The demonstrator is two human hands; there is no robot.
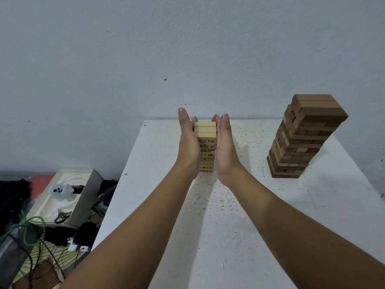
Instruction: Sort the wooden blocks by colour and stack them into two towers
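Head view: the left hand (188,142) and the right hand (226,146) stand flat and upright, fingers straight and together, palms facing each other. Between them is the pale tower (205,148), a stack of light wooden blocks with printed numbers on their ends. Both palms lie against its sides, the left on its left face and the right on its right face; neither hand curls around it. The fingertips reach just above the tower's top layer, and the wrists sit near its base. Both forearms run back toward the camera over the white speckled desk (239,215) on which the tower stands.

Well to the right of the right hand, on the same desk, stands the dark tower (302,140) of brown blocks, taller and wider, with no hand on it. Beyond both hands is a plain grey wall (145,49). Left of the left hand, lower than the desk top, lies a clutter of cables and an open white box (66,192).
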